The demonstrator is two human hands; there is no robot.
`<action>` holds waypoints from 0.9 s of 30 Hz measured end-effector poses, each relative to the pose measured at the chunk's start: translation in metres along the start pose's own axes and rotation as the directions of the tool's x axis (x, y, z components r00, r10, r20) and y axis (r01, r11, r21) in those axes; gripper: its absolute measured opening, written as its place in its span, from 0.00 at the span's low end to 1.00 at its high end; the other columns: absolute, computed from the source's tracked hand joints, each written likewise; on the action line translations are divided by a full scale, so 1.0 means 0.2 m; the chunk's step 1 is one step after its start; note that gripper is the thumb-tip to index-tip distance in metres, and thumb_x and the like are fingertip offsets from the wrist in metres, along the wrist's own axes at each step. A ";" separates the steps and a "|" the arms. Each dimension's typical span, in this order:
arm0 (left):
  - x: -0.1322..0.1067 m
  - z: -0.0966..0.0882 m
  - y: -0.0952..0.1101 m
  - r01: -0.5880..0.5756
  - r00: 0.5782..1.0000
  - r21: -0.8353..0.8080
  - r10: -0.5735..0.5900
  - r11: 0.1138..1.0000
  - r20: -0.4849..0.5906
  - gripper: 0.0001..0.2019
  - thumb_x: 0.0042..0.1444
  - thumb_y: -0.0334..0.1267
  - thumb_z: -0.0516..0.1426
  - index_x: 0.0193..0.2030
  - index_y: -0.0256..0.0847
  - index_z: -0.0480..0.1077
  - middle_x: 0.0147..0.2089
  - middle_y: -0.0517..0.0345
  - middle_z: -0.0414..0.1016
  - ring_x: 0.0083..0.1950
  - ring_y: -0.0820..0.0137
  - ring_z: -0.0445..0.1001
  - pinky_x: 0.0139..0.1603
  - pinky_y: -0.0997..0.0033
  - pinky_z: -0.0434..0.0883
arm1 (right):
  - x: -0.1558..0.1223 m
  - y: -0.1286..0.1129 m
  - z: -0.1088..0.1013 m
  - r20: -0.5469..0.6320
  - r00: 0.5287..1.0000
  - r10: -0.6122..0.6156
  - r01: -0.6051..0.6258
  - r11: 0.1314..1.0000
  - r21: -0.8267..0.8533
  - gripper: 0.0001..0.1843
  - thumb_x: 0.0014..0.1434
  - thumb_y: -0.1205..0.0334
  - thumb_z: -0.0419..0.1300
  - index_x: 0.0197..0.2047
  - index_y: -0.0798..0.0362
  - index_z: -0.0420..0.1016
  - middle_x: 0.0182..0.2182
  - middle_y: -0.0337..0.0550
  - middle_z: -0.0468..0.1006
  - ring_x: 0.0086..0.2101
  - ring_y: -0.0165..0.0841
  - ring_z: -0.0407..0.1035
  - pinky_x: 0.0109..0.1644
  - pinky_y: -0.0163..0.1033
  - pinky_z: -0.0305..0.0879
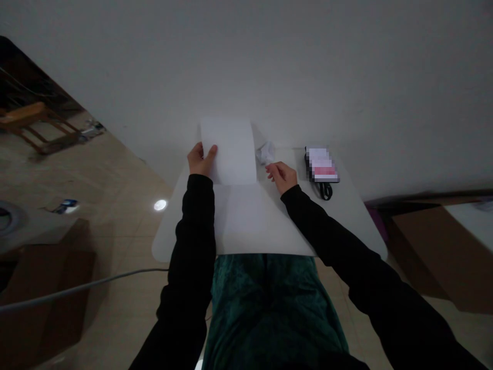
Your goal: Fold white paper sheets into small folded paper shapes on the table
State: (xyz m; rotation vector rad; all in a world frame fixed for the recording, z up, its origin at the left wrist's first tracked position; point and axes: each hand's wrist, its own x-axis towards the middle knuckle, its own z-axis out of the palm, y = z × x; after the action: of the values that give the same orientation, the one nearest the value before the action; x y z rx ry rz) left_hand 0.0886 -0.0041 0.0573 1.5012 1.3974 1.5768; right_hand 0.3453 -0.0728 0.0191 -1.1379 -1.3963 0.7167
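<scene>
My left hand grips the left edge of a white sheet of paper, thumb on the front and fingers behind. The sheet is raised and tilted toward the wall. Below it, another white sheet lies flat on the white table. My right hand is to the right of the raised sheet, its fingers curled together; whether anything is between them is hidden. Just beyond those fingertips sits a crumpled piece of white paper.
A phone-like device with a blurred screen and a black strap lies on the table's right side. A plain wall rises behind. Cardboard boxes stand at right and lower left. A cable crosses at left; a wooden stool stands farther back.
</scene>
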 end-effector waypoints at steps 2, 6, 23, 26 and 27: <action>-0.02 0.03 0.01 0.010 1.000 -0.057 -0.008 0.998 0.027 0.32 0.46 0.59 0.63 0.50 0.36 0.70 0.50 0.41 0.78 0.51 0.58 0.78 0.53 0.56 0.76 | 0.01 -0.02 0.00 0.041 0.992 0.122 -0.127 0.978 0.166 0.30 0.51 0.30 0.57 0.33 0.51 0.73 0.28 0.40 0.75 0.25 0.28 0.69 0.27 0.35 0.66; -0.06 0.09 0.04 0.063 0.988 -0.125 -0.044 0.990 0.150 0.30 0.46 0.55 0.64 0.51 0.36 0.70 0.48 0.43 0.79 0.45 0.61 0.80 0.46 0.60 0.78 | 0.03 -0.05 -0.02 0.115 0.961 0.252 -0.276 0.915 0.294 0.34 0.39 0.27 0.63 0.30 0.51 0.72 0.23 0.35 0.71 0.21 0.27 0.66 0.22 0.35 0.65; -0.16 0.11 0.09 0.218 0.828 -0.083 -0.140 0.972 0.542 0.35 0.45 0.49 0.68 0.59 0.34 0.68 0.33 0.48 0.81 0.29 0.60 0.80 0.30 0.60 0.79 | 0.07 0.02 -0.10 0.211 0.898 0.386 -0.436 0.846 0.306 0.22 0.41 0.42 0.72 0.24 0.52 0.75 0.20 0.38 0.75 0.21 0.30 0.68 0.23 0.38 0.65; -0.17 0.11 0.10 0.257 0.831 -0.086 -0.174 0.963 0.529 0.34 0.44 0.48 0.68 0.56 0.34 0.70 0.33 0.49 0.82 0.30 0.60 0.81 0.34 0.58 0.80 | 0.07 0.01 -0.09 0.217 0.904 0.370 -0.424 0.843 0.330 0.22 0.40 0.41 0.72 0.23 0.52 0.74 0.18 0.36 0.72 0.19 0.29 0.65 0.22 0.37 0.63; -0.18 0.11 0.11 0.266 0.833 -0.085 -0.184 0.960 0.522 0.33 0.44 0.48 0.68 0.55 0.34 0.71 0.32 0.49 0.81 0.30 0.61 0.81 0.35 0.59 0.80 | 0.08 0.00 -0.09 0.217 0.906 0.364 -0.420 0.844 0.335 0.22 0.40 0.41 0.72 0.23 0.52 0.74 0.18 0.36 0.72 0.19 0.29 0.64 0.22 0.37 0.62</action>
State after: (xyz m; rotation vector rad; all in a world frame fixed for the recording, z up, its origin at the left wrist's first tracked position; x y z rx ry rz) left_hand 0.1231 -0.0363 0.0604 1.4564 1.0688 1.0109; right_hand 0.3653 -0.0622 0.0275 -1.0872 -1.0812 1.3278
